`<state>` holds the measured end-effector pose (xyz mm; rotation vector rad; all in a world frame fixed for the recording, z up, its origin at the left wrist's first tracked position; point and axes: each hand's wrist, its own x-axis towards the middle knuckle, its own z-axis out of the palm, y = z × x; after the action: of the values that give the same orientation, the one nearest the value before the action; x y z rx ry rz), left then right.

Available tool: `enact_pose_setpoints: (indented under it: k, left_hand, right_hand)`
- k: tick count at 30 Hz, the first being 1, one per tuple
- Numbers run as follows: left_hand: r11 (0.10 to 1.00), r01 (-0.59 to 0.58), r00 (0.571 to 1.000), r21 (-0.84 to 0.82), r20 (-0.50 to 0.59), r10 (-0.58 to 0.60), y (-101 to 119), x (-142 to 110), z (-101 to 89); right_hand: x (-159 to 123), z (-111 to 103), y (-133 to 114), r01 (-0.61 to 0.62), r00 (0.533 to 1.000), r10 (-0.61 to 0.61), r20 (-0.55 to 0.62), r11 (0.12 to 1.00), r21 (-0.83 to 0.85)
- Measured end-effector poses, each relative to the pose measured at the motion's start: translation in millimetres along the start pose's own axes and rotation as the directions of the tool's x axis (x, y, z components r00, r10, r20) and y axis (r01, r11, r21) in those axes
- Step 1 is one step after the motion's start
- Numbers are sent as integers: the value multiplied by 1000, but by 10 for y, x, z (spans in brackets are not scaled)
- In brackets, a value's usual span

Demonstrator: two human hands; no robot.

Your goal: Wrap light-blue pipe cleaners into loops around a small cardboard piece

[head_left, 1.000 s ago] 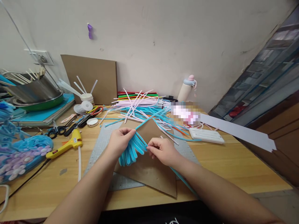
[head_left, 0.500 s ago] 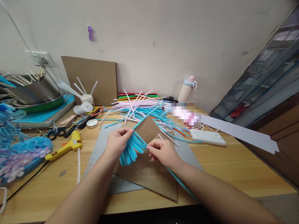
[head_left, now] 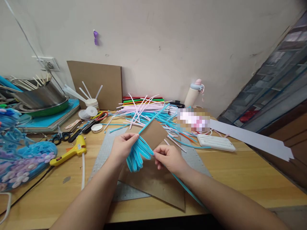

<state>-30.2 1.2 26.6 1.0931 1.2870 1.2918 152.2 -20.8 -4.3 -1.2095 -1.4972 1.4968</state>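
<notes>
A bundle of looped blue pipe cleaners hangs below my left hand, whose thumb and fingers pinch it at the top. From that pinch a straight stem runs up and to the right. My right hand is closed, thumb against forefinger, on the tip of the outermost loop. A long blue strand trails from under the right hand toward the table's front edge. Beneath both hands lie brown cardboard pieces on a grey cutting mat.
Loose pink and blue pipe cleaners lie behind the hands. On the left are a yellow glue gun, black scissors and a blue flowered craft piece. A white box and a bottle stand right.
The whole view has shifted slightly, so everything appears a little lower and farther right. Both hands keep their pinch on the blue pipe cleaners, with little other movement.
</notes>
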Motion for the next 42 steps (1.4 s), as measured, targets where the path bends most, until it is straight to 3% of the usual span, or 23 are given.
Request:
enact_pose_setpoints:
  k: [7, 15, 22, 28, 32, 37, 40, 42]
  left_hand:
    - [1000, 3, 1000, 22, -1, -3, -7, 14, -25]
    - [998, 59, 998, -28, 4, -59, 25, 19, -46]
    - [994, 104, 991, -25, 93, -101, 22, 36, -83]
    - [978, 204, 955, -37, 225, -191, 46, 27, -98]
    - [967, 251, 917, -46, 331, -223, 42, 11, -104]
    - [959, 282, 877, 8, 404, -261, 57, -40, -99]
    - [964, 262, 870, 51, 420, -259, 65, -63, -95]
    - [965, 250, 864, 82, 432, -260, 68, -75, -92]
  right_hand:
    - [-13, -19, -16, 36, 999, -35, 25, 999, -36]
    - [2, -50, -26, 12, 997, -16, 78, 999, 52]
    - [-23, -65, -51, 7, 992, -15, 122, 997, 71]
    - [-55, -59, -41, 34, 983, -45, 178, 998, 60]
    - [-93, -71, 37, 55, 952, -71, 299, 997, 59]
    - [-165, -83, 84, 200, 878, -157, 452, 979, -48]
    - [-203, -78, 29, 255, 838, -128, 530, 951, -173]
    - [-219, -74, -3, 222, 820, -82, 566, 958, -182]
